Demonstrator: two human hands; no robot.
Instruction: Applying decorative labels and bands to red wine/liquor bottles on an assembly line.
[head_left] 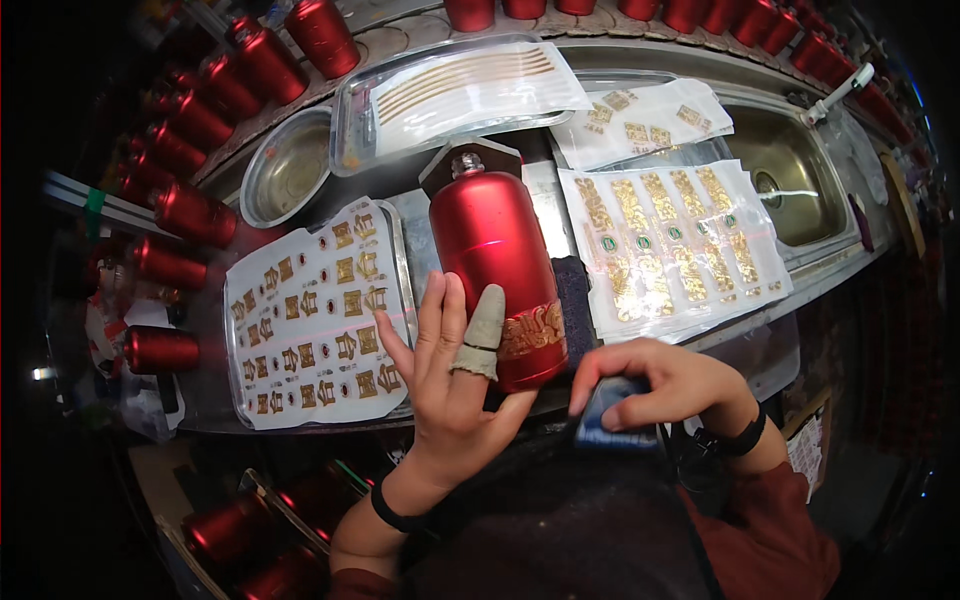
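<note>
Your left hand is spread open, palm toward you, cradling the lower side of the red bottle, which lies lengthwise just ahead of you on the steel worktop; one finger wears a grey cloth cot. Your right hand is curled tight around a small blue tool, pressed at the bottle's base beside its gold band decal. Left of your left hand lies a sheet of gold square decals; beyond your right hand, a sheet of gold strip decals, with a sink farther off.
</note>
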